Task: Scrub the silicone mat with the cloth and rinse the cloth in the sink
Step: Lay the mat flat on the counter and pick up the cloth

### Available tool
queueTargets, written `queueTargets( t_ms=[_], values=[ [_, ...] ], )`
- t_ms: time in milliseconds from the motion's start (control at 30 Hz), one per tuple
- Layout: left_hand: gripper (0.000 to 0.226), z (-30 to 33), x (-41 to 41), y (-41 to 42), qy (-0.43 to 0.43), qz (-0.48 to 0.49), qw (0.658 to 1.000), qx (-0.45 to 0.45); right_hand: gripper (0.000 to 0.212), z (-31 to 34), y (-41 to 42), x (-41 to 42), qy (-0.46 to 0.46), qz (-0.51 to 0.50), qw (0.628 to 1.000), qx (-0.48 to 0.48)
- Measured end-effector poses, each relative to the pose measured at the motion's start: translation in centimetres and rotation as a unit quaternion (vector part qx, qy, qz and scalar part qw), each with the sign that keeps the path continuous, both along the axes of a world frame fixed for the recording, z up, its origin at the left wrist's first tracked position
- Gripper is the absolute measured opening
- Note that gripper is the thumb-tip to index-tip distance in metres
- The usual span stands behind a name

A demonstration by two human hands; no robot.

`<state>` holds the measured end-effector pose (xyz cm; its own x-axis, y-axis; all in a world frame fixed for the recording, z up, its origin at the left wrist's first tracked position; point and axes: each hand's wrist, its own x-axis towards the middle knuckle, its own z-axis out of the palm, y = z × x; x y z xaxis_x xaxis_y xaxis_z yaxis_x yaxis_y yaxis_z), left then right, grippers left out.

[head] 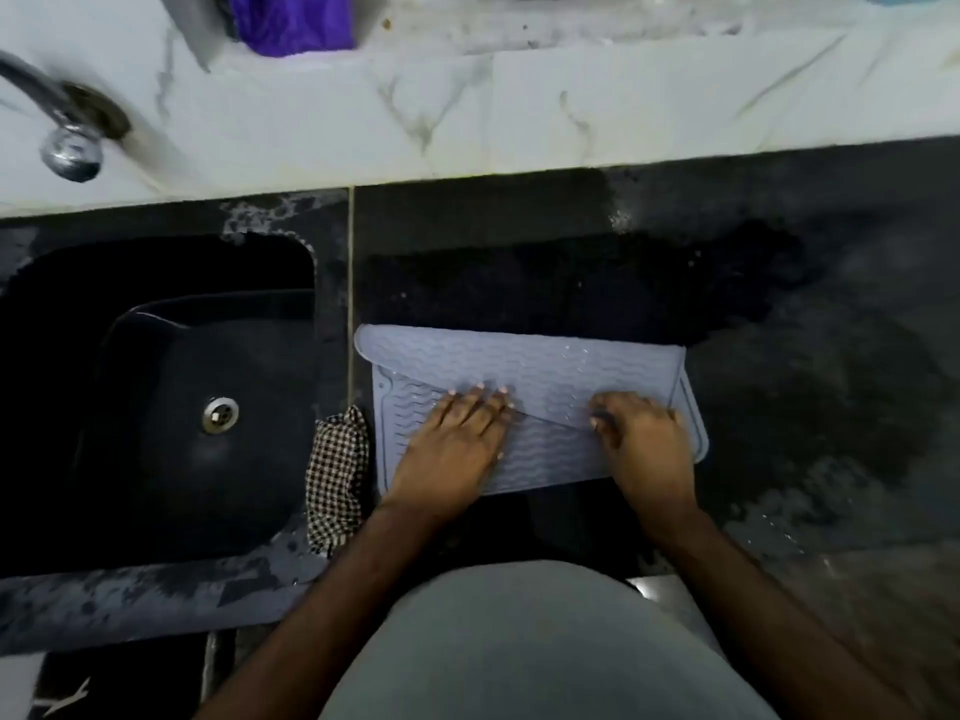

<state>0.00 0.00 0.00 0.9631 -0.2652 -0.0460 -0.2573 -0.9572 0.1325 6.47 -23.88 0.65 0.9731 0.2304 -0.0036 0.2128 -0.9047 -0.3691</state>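
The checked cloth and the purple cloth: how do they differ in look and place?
The checked cloth has a small black-and-white pattern; the purple cloth is one plain colour. The checked cloth lies on the dark counter, between the sink and the mat; the purple cloth sits up on the marble ledge. No hand touches either.

Nothing readable here tbh, no text, labels, brand names or numbers anywhere. The silicone mat [524,366] only has a wavy ridge pattern, no lettering.
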Motion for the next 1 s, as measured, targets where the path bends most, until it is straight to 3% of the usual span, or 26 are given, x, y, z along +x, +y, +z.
queueTargets(
  t_ms=[200,333,467,600,800,1000],
  values=[
    [0.047,-1.1,3.2,-3.8,0.043,0.014,0.999,-0.009,0.023,-0.8,-3.6,2.3,0.037,0.104,0.994,-0.01],
    [0.033,-1.1,4.9,-5.1,0.042,0.101,0.991,-0.072,0.037,-1.6,-5.2,4.0,0.052,0.183,0.982,-0.01],
    [0.021,-2.0,5.9,-5.0,0.014,0.117,0.989,-0.089,0.026,-2.1,-6.3,4.4,-0.011,0.262,0.964,-0.035],
    [0.037,-2.5,5.9,-3.5,0.02,0.082,0.987,-0.135,0.028,-1.8,-6.5,4.9,-0.072,0.305,0.949,-0.039],
    [0.03,-1.8,5.5,-1.7,-0.057,0.101,0.992,-0.059,0.021,-0.1,-5.0,8.7,-0.072,0.218,0.973,0.005],
    [0.03,1.8,9.9,-3.1,-0.124,0.206,0.971,-0.016,0.023,2.9,-2.6,14.9,-0.104,0.153,0.982,0.023]
  ],
)
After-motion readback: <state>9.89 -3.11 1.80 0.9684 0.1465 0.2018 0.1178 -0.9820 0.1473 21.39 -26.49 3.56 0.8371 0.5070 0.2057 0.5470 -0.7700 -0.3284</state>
